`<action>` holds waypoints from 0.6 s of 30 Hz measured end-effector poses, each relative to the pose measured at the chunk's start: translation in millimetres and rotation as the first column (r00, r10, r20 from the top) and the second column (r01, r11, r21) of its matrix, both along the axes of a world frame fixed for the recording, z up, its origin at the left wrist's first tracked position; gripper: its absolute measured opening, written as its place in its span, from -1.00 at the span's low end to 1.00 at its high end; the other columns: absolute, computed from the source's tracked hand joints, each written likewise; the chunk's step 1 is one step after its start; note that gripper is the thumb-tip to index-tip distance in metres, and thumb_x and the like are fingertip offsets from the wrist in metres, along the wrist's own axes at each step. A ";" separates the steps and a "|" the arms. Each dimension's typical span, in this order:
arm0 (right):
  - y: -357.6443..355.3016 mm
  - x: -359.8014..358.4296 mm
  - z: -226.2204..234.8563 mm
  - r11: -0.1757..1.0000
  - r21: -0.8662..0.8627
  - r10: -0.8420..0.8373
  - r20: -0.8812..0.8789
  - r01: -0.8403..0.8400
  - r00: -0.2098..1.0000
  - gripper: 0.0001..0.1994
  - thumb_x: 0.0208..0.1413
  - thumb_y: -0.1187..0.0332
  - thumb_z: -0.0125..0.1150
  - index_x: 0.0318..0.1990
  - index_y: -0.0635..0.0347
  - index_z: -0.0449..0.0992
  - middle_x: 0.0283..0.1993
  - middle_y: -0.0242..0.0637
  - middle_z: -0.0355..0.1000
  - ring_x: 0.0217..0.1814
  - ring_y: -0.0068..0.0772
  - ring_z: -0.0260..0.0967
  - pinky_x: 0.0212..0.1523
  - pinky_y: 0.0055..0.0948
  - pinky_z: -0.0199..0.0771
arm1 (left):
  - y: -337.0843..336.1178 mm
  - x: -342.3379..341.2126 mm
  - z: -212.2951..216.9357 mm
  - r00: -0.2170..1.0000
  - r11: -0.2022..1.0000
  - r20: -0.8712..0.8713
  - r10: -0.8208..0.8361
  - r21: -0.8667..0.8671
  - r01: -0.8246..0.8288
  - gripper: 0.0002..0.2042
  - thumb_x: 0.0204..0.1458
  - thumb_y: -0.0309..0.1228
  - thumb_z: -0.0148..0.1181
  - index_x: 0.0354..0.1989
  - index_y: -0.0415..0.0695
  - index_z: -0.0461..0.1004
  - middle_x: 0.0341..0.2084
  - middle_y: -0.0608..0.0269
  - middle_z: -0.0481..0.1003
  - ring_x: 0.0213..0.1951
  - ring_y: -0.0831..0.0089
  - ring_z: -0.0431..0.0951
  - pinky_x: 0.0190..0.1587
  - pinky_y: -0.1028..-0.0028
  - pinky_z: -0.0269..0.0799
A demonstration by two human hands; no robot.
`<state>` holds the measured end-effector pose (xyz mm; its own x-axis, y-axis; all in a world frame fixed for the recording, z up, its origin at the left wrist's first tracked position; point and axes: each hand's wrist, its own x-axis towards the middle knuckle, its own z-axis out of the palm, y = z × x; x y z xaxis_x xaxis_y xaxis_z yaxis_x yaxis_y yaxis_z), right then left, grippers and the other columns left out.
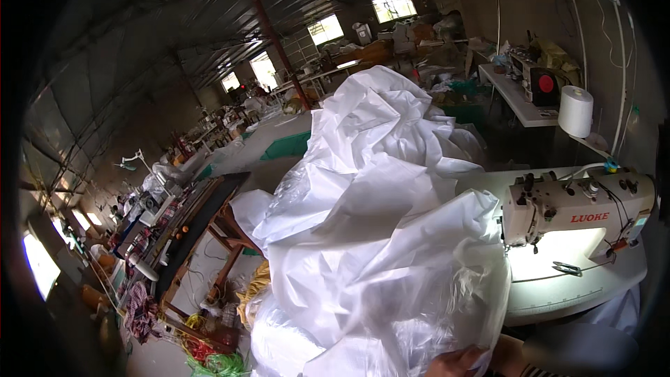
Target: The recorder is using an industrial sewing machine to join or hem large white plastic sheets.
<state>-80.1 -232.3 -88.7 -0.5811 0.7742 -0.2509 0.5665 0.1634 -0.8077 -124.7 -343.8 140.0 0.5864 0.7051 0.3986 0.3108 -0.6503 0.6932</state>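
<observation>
White, crumpled, glossy sheeting heaped left of the cream metal sewing machine could slide from its bulk; right hand grip unclear, left hand unseen.

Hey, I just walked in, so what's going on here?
Someone has a big crumpled heap of white sheeting in front of them, with their right hand at its near edge; the hand is partly cut off, so its grip is unclear. The left hand is out of view. To the right stands a lit sewing machine, with small thread snips lying on its bed.
</observation>
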 end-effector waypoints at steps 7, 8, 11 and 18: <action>57.8 -69.1 -9.7 0.977 -0.209 -0.066 -0.115 0.041 0.991 -0.59 0.22 0.32 0.11 0.17 0.34 0.35 0.10 -0.04 0.44 0.16 -0.15 0.39 0.14 -0.30 0.40 | 54.9 -33.2 45.9 0.987 0.943 -0.127 0.101 0.327 -0.054 -0.53 -0.17 -0.53 0.19 0.02 -0.31 0.43 -0.35 -0.02 0.47 -0.43 0.07 0.53 -0.39 0.25 0.50; 63.2 -68.0 -10.3 0.972 -0.230 -0.089 -0.148 0.053 0.985 -0.59 0.23 0.31 0.11 0.17 0.33 0.35 0.11 -0.06 0.44 0.16 -0.16 0.39 0.15 -0.30 0.40 | 66.0 -37.1 51.2 0.978 0.911 -0.157 0.140 0.407 -0.065 -0.52 -0.18 -0.53 0.17 0.03 -0.31 0.43 -0.39 0.01 0.45 -0.47 0.12 0.51 -0.43 0.28 0.49; 63.3 -43.8 -16.4 0.932 -0.352 -0.208 -0.313 0.091 0.927 -0.58 0.25 0.28 0.12 0.19 0.32 0.34 0.12 -0.10 0.44 0.18 -0.20 0.38 0.16 -0.32 0.39 | 99.5 -49.4 54.4 0.931 0.847 -0.226 0.288 0.513 -0.137 -0.53 -0.21 -0.56 0.15 0.01 -0.24 0.45 -0.49 0.17 0.37 -0.53 0.22 0.46 -0.51 0.32 0.42; -123.8 148.4 42.1 0.701 -0.707 -0.569 -0.470 0.099 0.674 -0.55 0.29 0.22 0.12 0.23 0.30 0.33 0.15 -0.20 0.44 0.20 -0.30 0.36 0.18 -0.37 0.37 | 62.1 -80.9 -22.0 0.911 0.993 -0.412 0.037 0.120 0.013 -0.60 -0.05 -0.50 0.21 0.05 -0.12 0.48 -0.35 0.17 0.46 -0.48 0.21 0.52 -0.51 0.31 0.45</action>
<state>68.3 -356.1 -46.6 -0.4991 0.7653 -0.4064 -0.1929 -0.5554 -0.8089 -205.6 -281.7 118.1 0.7081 0.6763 0.2029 0.5607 -0.7132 0.4206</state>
